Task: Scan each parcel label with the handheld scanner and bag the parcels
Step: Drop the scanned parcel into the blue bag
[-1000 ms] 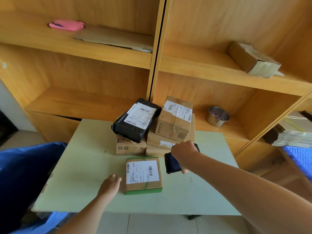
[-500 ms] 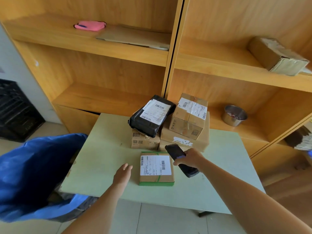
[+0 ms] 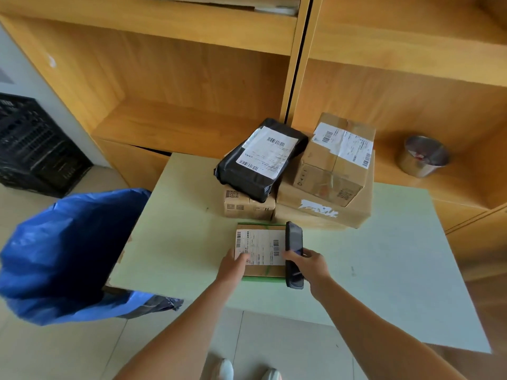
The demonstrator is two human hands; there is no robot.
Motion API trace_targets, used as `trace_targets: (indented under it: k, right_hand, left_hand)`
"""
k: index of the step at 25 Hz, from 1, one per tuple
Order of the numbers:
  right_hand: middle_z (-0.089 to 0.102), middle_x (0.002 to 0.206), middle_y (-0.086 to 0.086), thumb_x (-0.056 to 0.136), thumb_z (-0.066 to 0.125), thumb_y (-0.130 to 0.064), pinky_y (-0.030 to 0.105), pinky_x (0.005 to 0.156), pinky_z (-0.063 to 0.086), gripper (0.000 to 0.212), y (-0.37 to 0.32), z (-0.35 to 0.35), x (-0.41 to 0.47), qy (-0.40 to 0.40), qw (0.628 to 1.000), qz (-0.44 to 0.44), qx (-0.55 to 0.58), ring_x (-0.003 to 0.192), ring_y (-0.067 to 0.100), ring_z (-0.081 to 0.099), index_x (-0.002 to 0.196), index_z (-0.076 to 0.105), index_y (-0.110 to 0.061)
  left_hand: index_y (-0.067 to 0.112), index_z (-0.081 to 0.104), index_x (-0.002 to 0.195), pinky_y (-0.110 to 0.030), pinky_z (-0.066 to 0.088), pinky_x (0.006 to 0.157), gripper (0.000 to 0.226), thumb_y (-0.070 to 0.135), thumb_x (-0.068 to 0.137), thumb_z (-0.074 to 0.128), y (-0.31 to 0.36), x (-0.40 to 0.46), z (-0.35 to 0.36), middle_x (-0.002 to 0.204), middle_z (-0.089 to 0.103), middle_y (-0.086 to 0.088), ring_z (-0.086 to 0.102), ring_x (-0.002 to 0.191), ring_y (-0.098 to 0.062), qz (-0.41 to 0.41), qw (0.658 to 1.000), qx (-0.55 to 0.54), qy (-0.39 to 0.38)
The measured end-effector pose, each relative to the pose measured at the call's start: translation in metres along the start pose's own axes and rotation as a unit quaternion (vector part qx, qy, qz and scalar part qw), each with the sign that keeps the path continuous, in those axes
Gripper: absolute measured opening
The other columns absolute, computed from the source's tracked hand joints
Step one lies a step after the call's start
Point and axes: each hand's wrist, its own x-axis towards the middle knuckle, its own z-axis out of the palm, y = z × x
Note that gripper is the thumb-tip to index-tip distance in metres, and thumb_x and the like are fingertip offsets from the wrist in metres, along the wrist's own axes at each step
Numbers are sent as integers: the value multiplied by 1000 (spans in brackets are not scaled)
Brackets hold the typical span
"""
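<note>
- The left hand (image 3: 233,266) has slid onto the parcel (image 3: 260,252), fingers flat on its label.
- The right hand (image 3: 308,263) grips the scanner (image 3: 294,253) along the parcel's right edge.
- Parcel lies on the worktop (image 3: 384,256), bag (image 3: 68,250) left.
</note>
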Motion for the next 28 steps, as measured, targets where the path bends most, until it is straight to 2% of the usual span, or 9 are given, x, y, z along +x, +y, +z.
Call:
trace_targets:
  k: [2, 4, 9, 13, 15, 18, 20, 24, 28]
  right_hand:
    - [76, 90, 3, 80, 85, -19, 24, 59, 53, 23, 4, 10, -1, 12, 1000, -10, 21, 75, 17, 68, 99, 73, -14]
    - [75, 89, 5, 80, 85, -16, 25, 58, 51, 23, 4, 21, -7, 20, 999, -11, 42, 73, 18, 65, 99, 72, -12]
    - [73, 89, 14, 79, 85, -17, 34, 64, 54, 24, -19, 91, -31, 31, 996, -18, 78, 71, 25, 64, 96, 72, -4]
    - [74, 86, 10, 81, 84, -21, 27, 55, 52, 24, -48, 193, -51, -6, 997, -43, 59, 69, 22, 64, 97, 73, -6]
    - [75, 89, 8, 81, 84, -22, 24, 54, 53, 24, -62, 252, -62, -34, 997, -49, 44, 71, 20, 66, 98, 73, -9]
    - [77, 96, 7, 79, 86, -27, 27, 63, 57, 26, -78, 335, -75, -82, 995, -51, 0, 76, 19, 68, 97, 72, -14]
    - [76, 96, 5, 78, 86, -30, 26, 63, 55, 28, -82, 378, -77, -109, 991, -52, -50, 77, 18, 68, 99, 73, -16]
    - [75, 97, 5, 76, 86, -36, 24, 59, 51, 35, -83, 433, -67, -145, 982, -42, -111, 79, 18, 66, 103, 76, -17]
    - [75, 98, 5, 77, 85, -38, 30, 70, 56, 34, -88, 477, -46, -170, 973, -23, -152, 88, 22, 69, 100, 76, -15]
  left_hand:
    - [12, 60, 105, -20, 36, 53, 18, 25, 95, 52, 4, -7, 1, 103, 63, -7, 55, 81, -15, 11, 999, 2, 41]
    - [10, 59, 87, -27, 34, 53, 21, 28, 94, 50, 4, -9, -14, 86, 59, -5, 49, 67, -12, 32, 997, 18, 70]
    - [13, 63, 88, -29, 37, 60, 26, 30, 95, 44, 1, -2, -104, 81, 61, -1, 53, 71, -13, 96, 990, 51, 87]
    - [17, 65, 95, -24, 36, 55, 27, 30, 97, 42, -22, 6, -206, 89, 62, 3, 54, 73, -6, 109, 985, 32, 127]
    - [14, 65, 90, -26, 37, 56, 30, 29, 96, 40, -43, 16, -264, 89, 65, 0, 58, 75, -13, 97, 984, 9, 147]
    - [17, 67, 87, -30, 49, 59, 39, 37, 91, 34, -78, 25, -338, 88, 71, -1, 66, 74, -17, 89, 977, -30, 193]
    - [18, 67, 90, -31, 48, 62, 42, 40, 88, 32, -99, 29, -373, 90, 71, -3, 65, 76, -18, 71, 973, -41, 215]
    - [21, 68, 95, -38, 46, 75, 31, 35, 90, 41, -125, 42, -414, 93, 67, -2, 61, 87, -24, 7, 962, -120, 246]
    - [18, 67, 88, -37, 41, 71, 23, 27, 94, 47, -147, 65, -442, 83, 65, -2, 54, 74, -19, -31, 950, -160, 267]
